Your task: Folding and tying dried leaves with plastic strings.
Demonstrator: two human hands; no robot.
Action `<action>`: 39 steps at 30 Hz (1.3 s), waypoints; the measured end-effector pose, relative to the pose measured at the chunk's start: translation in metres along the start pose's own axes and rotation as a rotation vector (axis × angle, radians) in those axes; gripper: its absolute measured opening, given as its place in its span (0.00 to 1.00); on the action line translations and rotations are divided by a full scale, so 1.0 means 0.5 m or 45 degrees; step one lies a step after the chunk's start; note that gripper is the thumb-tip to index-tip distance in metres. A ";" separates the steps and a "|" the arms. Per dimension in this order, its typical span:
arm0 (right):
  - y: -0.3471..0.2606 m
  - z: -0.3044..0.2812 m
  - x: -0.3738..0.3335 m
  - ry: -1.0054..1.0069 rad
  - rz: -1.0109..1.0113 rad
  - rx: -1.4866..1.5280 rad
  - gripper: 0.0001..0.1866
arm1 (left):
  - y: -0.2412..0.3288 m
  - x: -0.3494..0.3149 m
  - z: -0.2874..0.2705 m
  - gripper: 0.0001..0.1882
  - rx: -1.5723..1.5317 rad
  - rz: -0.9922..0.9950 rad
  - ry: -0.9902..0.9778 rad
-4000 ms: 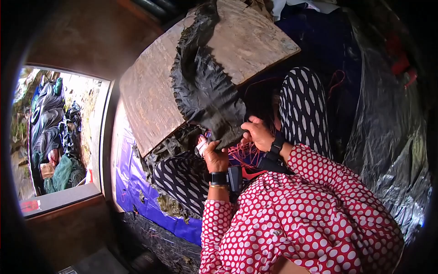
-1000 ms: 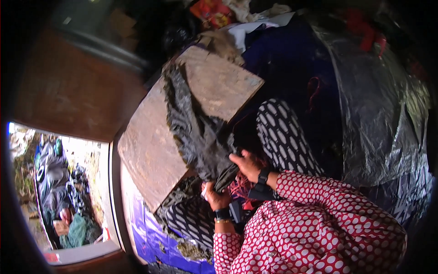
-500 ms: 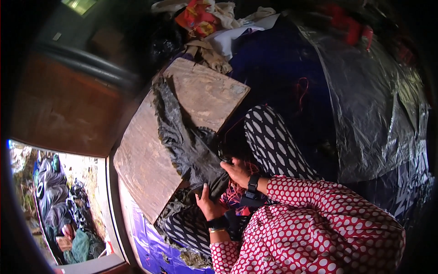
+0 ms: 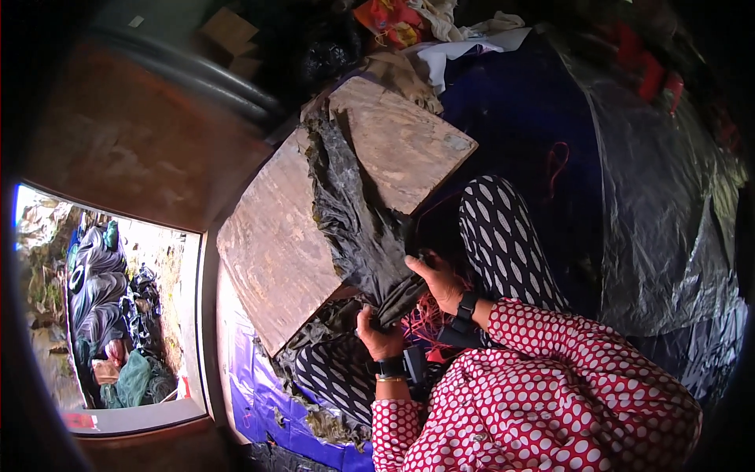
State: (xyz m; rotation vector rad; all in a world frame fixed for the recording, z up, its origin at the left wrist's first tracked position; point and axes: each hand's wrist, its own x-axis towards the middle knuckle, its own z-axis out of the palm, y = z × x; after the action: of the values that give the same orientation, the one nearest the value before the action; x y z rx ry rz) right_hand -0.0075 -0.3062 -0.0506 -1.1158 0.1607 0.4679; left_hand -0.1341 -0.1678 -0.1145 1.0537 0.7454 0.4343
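Observation:
A long, dark grey, wrinkled strip with ruffled edges (image 4: 346,200) runs down across a worn wooden board (image 4: 275,244) toward my lap; whether it is cloth or a leafy material I cannot tell. My left hand (image 4: 380,337) is closed on its near end, where the material bunches up. Just above and to the right, my right hand (image 4: 442,285) grips the same end, its thumb on top and its fingers partly hidden. Tangled red string (image 4: 429,321) lies between my hands and my lap.
Dark brownish scraps (image 4: 326,421) lie beside my left leg on blue-purple sheeting (image 4: 291,429). A loop of red string (image 4: 557,161) rests on dark blue sheeting. Clear plastic film (image 4: 661,228) spreads at the right. A framed opening (image 4: 206,330) shows bundles outside at the left.
The view has shifted, so the scene sits farther right. My left fingers have curled in more tightly, and the strip's near end is more gathered between my hands.

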 end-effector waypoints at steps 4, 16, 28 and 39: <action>0.006 0.000 -0.004 -0.080 0.078 0.181 0.13 | 0.052 -0.022 0.058 0.12 -0.387 -0.324 0.090; 0.016 -0.002 0.001 -0.122 0.074 0.278 0.16 | 0.002 -0.010 -0.007 0.08 -0.016 -0.116 0.093; 0.021 -0.032 0.012 -0.051 -0.271 -0.214 0.08 | 0.033 -0.020 0.065 0.11 -0.435 -0.325 0.122; -0.009 -0.006 0.002 0.254 0.031 0.007 0.18 | 0.034 -0.048 0.085 0.10 0.796 0.529 0.046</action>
State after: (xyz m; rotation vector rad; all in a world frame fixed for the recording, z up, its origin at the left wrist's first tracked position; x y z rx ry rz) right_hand -0.0043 -0.3103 -0.0489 -1.1556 0.3503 0.3766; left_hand -0.1189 -0.2023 -0.0789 1.8089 0.7092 0.5924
